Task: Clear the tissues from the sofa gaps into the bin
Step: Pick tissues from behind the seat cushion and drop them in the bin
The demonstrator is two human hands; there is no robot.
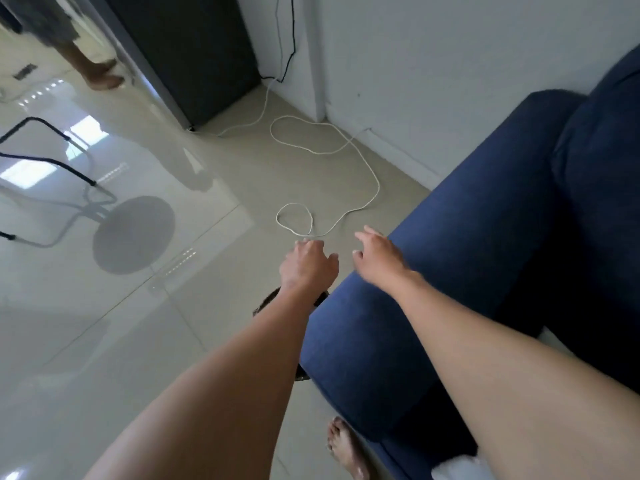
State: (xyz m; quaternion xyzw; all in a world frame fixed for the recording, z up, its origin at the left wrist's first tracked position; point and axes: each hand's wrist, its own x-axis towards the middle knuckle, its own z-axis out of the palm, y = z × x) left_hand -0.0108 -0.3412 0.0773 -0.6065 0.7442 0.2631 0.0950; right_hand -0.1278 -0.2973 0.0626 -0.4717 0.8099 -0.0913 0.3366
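Observation:
A dark blue sofa (485, 237) fills the right side, its padded armrest (367, 327) running toward me. My left hand (306, 266) hovers over the floor just left of the armrest, fingers curled loosely, nothing visible in it. My right hand (379, 258) is over the armrest's far end, fingers spread and empty. Under my left forearm a dark round object (266, 303), possibly the bin, peeks out beside the sofa. Something white (457, 469), perhaps tissue, lies at the bottom edge by the seat. The sofa gaps are in shadow.
A white cable (346, 147) loops across the glossy tiled floor ahead. A dark cabinet (187, 53) stands against the wall. A fan base and black-tipped metal frame (90, 188) sit at left. Another person's bare feet (100, 72) stand far left. My own foot (346, 448) is below.

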